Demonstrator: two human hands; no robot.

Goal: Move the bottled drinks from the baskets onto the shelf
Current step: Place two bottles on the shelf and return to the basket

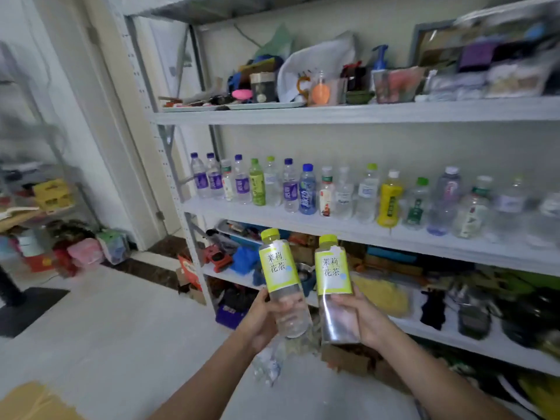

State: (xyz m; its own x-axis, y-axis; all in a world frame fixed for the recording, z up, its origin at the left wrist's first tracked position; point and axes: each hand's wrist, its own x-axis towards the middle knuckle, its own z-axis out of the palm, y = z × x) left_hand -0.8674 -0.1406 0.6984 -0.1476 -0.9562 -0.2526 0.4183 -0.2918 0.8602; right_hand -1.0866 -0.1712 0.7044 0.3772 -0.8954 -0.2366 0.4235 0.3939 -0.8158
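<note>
Lime-capped and upright, the left bottle (280, 277) sits gripped in the left hand (262, 321), the right bottle (333, 275) in the right hand (362, 318) (both just below the shelf (348, 231)).

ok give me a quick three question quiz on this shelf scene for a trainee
1. True or false: the left hand grips the left bottle, and the right hand grips the right bottle.
2. Both held bottles have caps that are: A purple, B green, C white.
3. Fill in: the yellow bottle stands on the ___.
Key: 1 true; 2 B; 3 shelf.
</note>
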